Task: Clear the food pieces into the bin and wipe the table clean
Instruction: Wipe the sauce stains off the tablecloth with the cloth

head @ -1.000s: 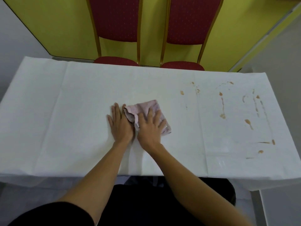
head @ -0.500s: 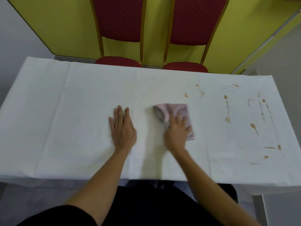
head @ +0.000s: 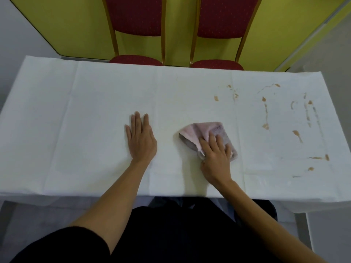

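A white-covered table (head: 95, 111) fills the view. My right hand (head: 216, 156) presses a folded pink cloth (head: 201, 132) flat onto the cover near the middle. My left hand (head: 140, 139) lies flat on the cover to the left of the cloth, fingers together, holding nothing. Brown food smears and crumbs (head: 266, 126) spread over the right part of the cover, apart from the cloth. No bin is in view.
Two red padded chairs (head: 136, 25) (head: 226, 25) with gold frames stand pushed against the table's far edge, in front of a yellow wall. The table's near edge runs just in front of my body. Grey floor shows at both sides.
My right hand has slid the pink cloth to the right, away from my left hand, toward the smears. My left hand has stayed flat in place.
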`<move>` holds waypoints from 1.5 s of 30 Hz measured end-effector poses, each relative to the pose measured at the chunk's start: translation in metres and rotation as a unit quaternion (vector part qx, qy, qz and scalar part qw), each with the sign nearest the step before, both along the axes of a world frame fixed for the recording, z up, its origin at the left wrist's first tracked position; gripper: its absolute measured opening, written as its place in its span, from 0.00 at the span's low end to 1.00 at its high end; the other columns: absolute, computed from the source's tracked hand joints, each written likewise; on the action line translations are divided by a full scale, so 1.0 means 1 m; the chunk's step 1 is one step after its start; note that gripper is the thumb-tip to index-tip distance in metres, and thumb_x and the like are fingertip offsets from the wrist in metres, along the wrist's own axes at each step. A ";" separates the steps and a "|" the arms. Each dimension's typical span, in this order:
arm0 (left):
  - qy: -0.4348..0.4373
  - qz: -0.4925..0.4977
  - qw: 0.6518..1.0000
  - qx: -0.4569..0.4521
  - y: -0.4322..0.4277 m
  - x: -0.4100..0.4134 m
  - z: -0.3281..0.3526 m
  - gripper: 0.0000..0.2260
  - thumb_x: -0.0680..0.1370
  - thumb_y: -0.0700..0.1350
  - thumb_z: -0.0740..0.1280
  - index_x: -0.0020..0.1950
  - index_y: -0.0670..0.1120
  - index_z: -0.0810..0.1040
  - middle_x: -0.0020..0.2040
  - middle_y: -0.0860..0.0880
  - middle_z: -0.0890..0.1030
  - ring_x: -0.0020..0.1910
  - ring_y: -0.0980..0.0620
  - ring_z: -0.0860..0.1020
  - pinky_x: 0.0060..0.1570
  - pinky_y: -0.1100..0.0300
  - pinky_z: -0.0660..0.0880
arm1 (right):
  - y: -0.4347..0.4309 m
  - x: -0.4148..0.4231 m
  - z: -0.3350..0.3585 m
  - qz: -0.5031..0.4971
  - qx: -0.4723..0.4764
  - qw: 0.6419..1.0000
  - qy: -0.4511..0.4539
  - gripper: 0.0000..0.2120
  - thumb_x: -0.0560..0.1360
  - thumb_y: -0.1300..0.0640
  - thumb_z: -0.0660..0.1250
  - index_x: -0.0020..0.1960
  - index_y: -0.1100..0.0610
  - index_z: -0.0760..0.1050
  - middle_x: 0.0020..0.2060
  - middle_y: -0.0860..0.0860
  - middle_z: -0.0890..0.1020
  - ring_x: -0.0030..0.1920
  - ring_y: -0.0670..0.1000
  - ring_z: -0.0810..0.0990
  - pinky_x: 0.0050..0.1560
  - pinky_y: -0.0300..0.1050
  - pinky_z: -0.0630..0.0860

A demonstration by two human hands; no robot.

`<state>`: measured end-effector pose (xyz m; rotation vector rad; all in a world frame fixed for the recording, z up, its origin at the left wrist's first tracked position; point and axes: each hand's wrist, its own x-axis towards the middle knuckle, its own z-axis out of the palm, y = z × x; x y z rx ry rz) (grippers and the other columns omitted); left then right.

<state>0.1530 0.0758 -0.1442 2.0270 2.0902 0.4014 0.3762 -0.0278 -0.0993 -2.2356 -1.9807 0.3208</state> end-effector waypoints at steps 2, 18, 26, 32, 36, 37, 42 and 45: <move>-0.012 0.001 1.000 -0.008 0.000 -0.002 0.001 0.23 0.85 0.43 0.50 0.81 0.45 0.59 0.82 0.43 0.53 0.81 0.45 0.49 0.79 0.46 0.44 | -0.013 -0.025 0.002 0.048 0.023 0.998 0.029 0.31 0.64 0.64 0.66 0.68 0.55 0.75 0.71 0.60 0.73 0.71 0.68 0.69 0.64 0.72 0.65; -0.011 0.093 0.995 0.032 -0.016 -0.023 0.000 0.23 0.84 0.43 0.49 0.79 0.39 0.62 0.80 0.43 0.59 0.81 0.46 0.53 0.79 0.45 0.47 | -0.026 -0.035 -0.002 0.013 -0.002 0.999 0.046 0.27 0.73 0.49 0.63 0.71 0.52 0.73 0.73 0.59 0.70 0.73 0.65 0.66 0.66 0.70 0.60; -0.010 0.094 0.994 0.044 -0.015 -0.024 -0.001 0.22 0.84 0.43 0.51 0.78 0.39 0.64 0.79 0.42 0.62 0.80 0.45 0.56 0.78 0.44 0.50 | -0.004 -0.042 0.001 0.149 -0.015 0.988 -0.030 0.27 0.71 0.36 0.66 0.69 0.36 0.68 0.74 0.51 0.66 0.76 0.60 0.61 0.67 0.73 0.54; -0.015 0.093 0.995 0.041 -0.016 -0.023 -0.001 0.23 0.84 0.43 0.50 0.78 0.39 0.63 0.80 0.43 0.61 0.80 0.45 0.56 0.78 0.44 0.50 | 0.002 -0.037 0.002 0.177 -0.020 0.983 -0.038 0.32 0.73 0.29 0.59 0.73 0.41 0.67 0.76 0.53 0.63 0.77 0.61 0.58 0.64 0.68 0.58; -0.011 0.090 0.995 0.037 -0.016 -0.023 0.001 0.23 0.84 0.44 0.49 0.78 0.39 0.63 0.80 0.43 0.61 0.80 0.45 0.56 0.78 0.44 0.51 | 0.002 -0.037 -0.001 0.168 -0.018 0.985 -0.039 0.29 0.73 0.41 0.64 0.74 0.40 0.65 0.76 0.53 0.64 0.77 0.60 0.59 0.64 0.68 0.60; -0.010 0.089 0.995 0.037 -0.016 -0.024 0.001 0.23 0.84 0.44 0.49 0.78 0.39 0.63 0.80 0.43 0.61 0.80 0.45 0.56 0.78 0.44 0.51 | 0.005 -0.033 0.000 0.171 -0.016 0.985 -0.026 0.30 0.72 0.45 0.66 0.73 0.40 0.65 0.76 0.52 0.65 0.76 0.60 0.60 0.65 0.68 0.61; -0.012 0.090 0.996 0.021 -0.017 -0.024 0.003 0.22 0.85 0.43 0.50 0.79 0.40 0.62 0.80 0.44 0.59 0.81 0.46 0.54 0.79 0.46 0.48 | 0.019 0.008 -0.004 0.049 -0.027 0.998 0.008 0.33 0.72 0.52 0.68 0.76 0.41 0.63 0.78 0.51 0.63 0.78 0.57 0.58 0.70 0.67 0.56; -0.012 0.092 0.995 0.021 -0.017 -0.024 0.003 0.22 0.85 0.43 0.50 0.79 0.40 0.61 0.81 0.44 0.59 0.81 0.47 0.53 0.79 0.46 0.47 | 0.033 0.035 -0.003 -0.077 -0.035 0.996 0.006 0.31 0.74 0.52 0.65 0.75 0.42 0.62 0.77 0.50 0.63 0.78 0.55 0.55 0.70 0.67 0.57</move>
